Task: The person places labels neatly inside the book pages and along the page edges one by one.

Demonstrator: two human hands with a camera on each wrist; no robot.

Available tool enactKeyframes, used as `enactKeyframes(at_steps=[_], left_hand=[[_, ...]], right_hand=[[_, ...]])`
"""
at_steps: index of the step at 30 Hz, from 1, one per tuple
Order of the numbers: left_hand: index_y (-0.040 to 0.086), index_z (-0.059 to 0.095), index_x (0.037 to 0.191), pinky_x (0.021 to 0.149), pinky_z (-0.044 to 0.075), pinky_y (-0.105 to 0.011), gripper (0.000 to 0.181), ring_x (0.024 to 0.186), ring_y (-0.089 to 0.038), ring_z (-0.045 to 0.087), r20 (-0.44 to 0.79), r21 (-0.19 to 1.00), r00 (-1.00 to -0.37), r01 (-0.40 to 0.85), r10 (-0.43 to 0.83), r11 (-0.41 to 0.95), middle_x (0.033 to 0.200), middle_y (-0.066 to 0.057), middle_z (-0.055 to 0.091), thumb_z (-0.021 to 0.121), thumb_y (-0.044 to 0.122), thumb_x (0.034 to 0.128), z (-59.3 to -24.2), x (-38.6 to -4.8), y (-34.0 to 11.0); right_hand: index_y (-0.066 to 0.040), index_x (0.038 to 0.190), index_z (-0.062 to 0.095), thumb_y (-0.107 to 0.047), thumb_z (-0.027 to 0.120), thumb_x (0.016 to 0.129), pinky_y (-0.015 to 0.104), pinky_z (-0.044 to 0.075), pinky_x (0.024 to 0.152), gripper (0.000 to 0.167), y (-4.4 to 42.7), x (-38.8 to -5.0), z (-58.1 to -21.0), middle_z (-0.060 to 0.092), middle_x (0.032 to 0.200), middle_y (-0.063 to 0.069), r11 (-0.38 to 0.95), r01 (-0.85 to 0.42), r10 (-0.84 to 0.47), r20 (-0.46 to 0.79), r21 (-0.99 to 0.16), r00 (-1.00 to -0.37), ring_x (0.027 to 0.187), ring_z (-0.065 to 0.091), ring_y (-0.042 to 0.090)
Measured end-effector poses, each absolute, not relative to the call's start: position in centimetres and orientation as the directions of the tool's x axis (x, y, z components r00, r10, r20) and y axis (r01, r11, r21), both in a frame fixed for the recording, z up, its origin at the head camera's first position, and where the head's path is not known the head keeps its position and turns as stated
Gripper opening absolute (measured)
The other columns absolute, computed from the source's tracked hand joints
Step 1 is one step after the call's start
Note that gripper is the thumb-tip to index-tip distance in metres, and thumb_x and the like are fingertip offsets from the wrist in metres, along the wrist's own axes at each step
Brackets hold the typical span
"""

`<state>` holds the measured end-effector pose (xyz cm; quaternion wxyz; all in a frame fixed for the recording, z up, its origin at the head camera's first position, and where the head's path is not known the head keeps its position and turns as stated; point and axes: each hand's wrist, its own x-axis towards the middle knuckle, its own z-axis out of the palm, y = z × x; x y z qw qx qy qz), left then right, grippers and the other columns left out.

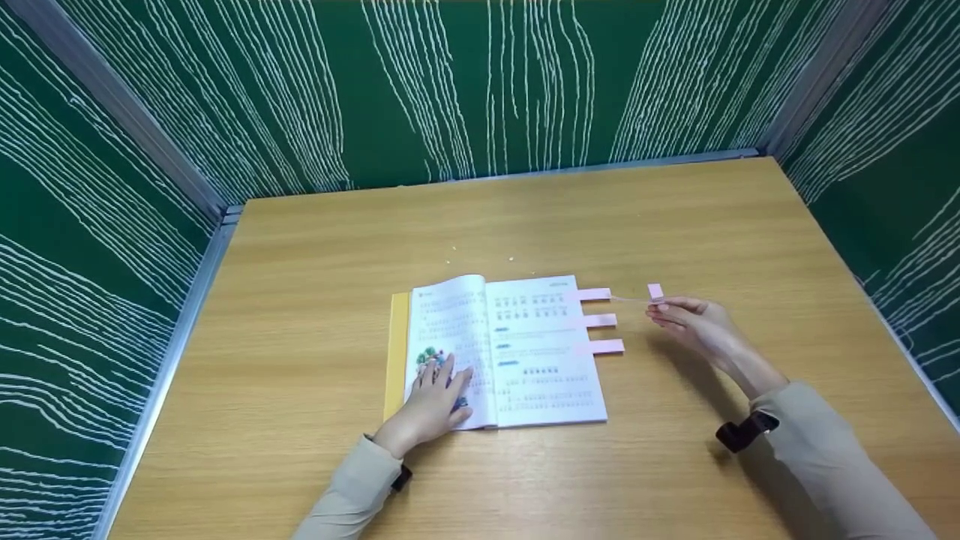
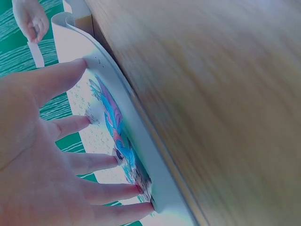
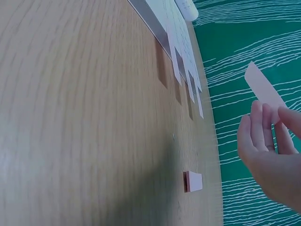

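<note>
An open book [image 1: 547, 382] lies on the wooden table, with three pink sticky tabs [image 1: 608, 346] jutting from the right edge of its right page. On the left page, over a coloured picture, rests my left hand [image 1: 433, 401], fingers spread. To the right of the book, my right hand [image 1: 697, 326] pinches a pink sticky note strip [image 3: 265, 89] between thumb and fingers, raised above the table. From the head the strip shows nearly edge-on, pointing toward the topmost tab. A small pink sticky note pad [image 3: 194, 181] sits on the table near the right hand.
A yellow cover or board [image 1: 397, 352] shows along the book's left side. Several tiny white scraps [image 1: 511, 259] lie beyond the book. Green panels with white wavy lines [image 1: 525, 90] enclose the table [image 1: 300, 315] at the back and both sides.
</note>
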<state>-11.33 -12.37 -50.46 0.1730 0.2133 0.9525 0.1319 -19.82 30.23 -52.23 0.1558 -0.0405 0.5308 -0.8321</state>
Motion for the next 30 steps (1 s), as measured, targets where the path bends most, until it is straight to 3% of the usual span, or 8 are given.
enactKeyframes(at_steps=[8, 14, 18, 25, 30], left_hand=[[0.011, 0.029, 0.138, 0.102, 0.011, -0.057, 0.058, 0.128, -0.048, 0.009, -0.272, 0.32, -0.849, 0.365, 0.453, 0.874, 0.144, -0.023, 0.013, 0.048, 0.036, 0.0892, -50.3, -11.3, -12.4], [0.01, 0.028, 0.138, 0.1, 0.013, -0.059, 0.058, 0.127, -0.049, 0.01, -0.273, 0.339, -0.84, 0.372, 0.469, 0.864, 0.143, -0.024, 0.012, 0.049, 0.034, 0.0896, -50.3, -11.2, -12.5], [0.009, 0.029, 0.138, 0.101, 0.013, -0.059, 0.058, 0.126, -0.05, 0.011, -0.26, 0.342, -0.842, 0.378, 0.473, 0.86, 0.143, -0.025, 0.014, 0.049, 0.034, 0.0893, -50.3, -11.2, -12.5], [0.009, 0.03, 0.137, 0.103, 0.009, -0.056, 0.058, 0.127, -0.049, 0.01, -0.261, 0.343, -0.845, 0.37, 0.466, 0.863, 0.143, -0.024, 0.014, 0.049, 0.034, 0.0892, -50.2, -11.3, -12.6], [0.009, 0.03, 0.137, 0.103, 0.01, -0.056, 0.058, 0.127, -0.049, 0.01, -0.262, 0.35, -0.845, 0.367, 0.467, 0.862, 0.143, -0.025, 0.014, 0.049, 0.034, 0.089, -50.2, -11.2, -12.6]], right_hand=[[0.002, 0.1, 0.065, 0.0, 0.059, 0.082, 0.026, 0.044, 0.086, 0.019, 29.6, -19.2, -51.1, 0.065, 0.098, 0.012, -0.397, 0.205, -0.331, -0.068, -0.895, -0.941, 0.094, 0.061, 0.02], [0.002, 0.1, 0.065, 0.001, 0.052, 0.086, 0.027, 0.044, 0.085, 0.019, 30.9, -20.6, -54.2, 0.063, 0.1, 0.01, -0.304, 0.205, -0.267, -0.124, -0.93, -0.956, 0.093, 0.062, 0.021], [0.0, 0.098, 0.067, -0.001, 0.061, 0.081, 0.026, 0.046, 0.081, 0.018, 31.0, -21.0, -55.2, 0.065, 0.097, 0.008, -0.249, 0.196, -0.229, -0.139, -0.948, -0.963, 0.088, 0.064, 0.019], [-0.003, 0.098, 0.068, -0.001, 0.065, 0.077, 0.025, 0.048, 0.078, 0.021, 30.5, -20.6, -54.8, 0.066, 0.094, 0.005, -0.156, 0.214, -0.24, -0.173, -0.964, -0.955, 0.084, 0.064, 0.017], [-0.009, 0.097, 0.069, -0.009, 0.068, 0.077, 0.021, 0.049, 0.075, 0.02, 29.4, -19.6, -52.6, 0.067, 0.09, -0.002, 0.002, 0.217, -0.236, -0.212, -0.976, -0.948, 0.081, 0.064, 0.011]])
